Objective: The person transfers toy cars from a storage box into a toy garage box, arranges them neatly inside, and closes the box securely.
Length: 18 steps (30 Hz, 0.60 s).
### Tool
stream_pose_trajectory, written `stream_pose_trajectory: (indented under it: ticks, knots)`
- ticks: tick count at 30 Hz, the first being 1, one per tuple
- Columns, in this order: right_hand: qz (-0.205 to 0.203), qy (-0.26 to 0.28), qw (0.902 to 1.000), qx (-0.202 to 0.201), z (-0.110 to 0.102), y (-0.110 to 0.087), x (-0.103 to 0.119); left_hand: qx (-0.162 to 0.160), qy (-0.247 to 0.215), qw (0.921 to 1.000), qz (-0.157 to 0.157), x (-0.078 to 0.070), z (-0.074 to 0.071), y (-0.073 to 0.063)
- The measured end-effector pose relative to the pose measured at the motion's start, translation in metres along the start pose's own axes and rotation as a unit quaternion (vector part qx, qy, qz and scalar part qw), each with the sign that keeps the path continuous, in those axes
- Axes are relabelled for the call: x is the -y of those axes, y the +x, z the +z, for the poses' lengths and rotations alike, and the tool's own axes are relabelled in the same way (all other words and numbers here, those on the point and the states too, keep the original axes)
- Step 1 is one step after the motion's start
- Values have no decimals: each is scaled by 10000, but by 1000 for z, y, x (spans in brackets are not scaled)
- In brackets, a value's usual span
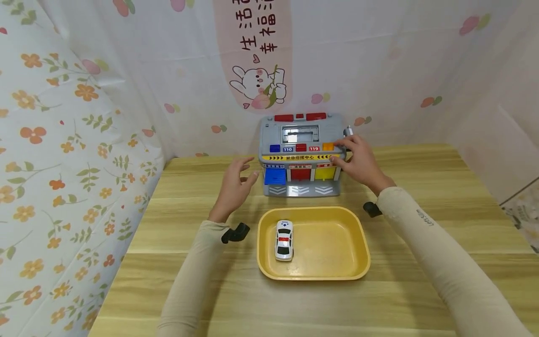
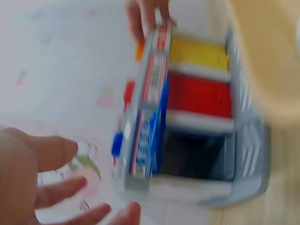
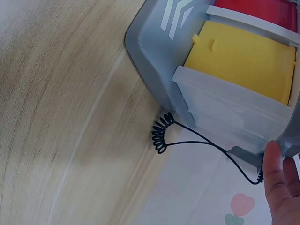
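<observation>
A grey toy garage (image 1: 301,191) stands at the back of the table against the printed cloth. Its blue door (image 1: 275,176) is swung up and out, and a dark bay (image 2: 194,154) shows beneath it. The red door (image 1: 300,173) and yellow door (image 3: 243,58) are down. My right hand (image 1: 362,161) grips the garage's top right corner, fingers at the orange button (image 1: 328,146) and thumb on the front edge. My left hand (image 1: 236,186), fingers spread and holding nothing, hovers beside the garage's left side. A blue button (image 1: 275,148) and a red button (image 1: 301,147) line the roof's front.
In front of the garage sits a yellow tray (image 1: 313,277) with a white toy police car (image 1: 284,241) at its left. A black coiled cord (image 3: 161,133) hangs at the garage's right side. Floral cloth (image 1: 63,187) borders the table's left edge.
</observation>
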State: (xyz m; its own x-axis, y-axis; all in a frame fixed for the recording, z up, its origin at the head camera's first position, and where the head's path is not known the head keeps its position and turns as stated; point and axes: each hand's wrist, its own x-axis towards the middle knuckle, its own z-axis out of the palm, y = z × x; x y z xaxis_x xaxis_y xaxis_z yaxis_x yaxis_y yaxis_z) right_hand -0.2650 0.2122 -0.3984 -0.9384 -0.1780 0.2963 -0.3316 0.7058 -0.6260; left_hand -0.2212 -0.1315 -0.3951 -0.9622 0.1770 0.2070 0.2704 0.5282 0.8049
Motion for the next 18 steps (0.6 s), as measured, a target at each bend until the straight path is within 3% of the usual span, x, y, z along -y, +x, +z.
stream_pose_trajectory:
  ticks: [9,15,18]
  knots:
    - [-78,-14,9999,-90,2,1,-1,636,-286,9957,-612,-28,9,-65]
    - [11,87,9999,-60,4,0,1,1447,-171,9868,-712,-39,27,-86]
    - [1,99,9999,-61,4,-1,1,1897,224,9791,-698,-40,34,-91]
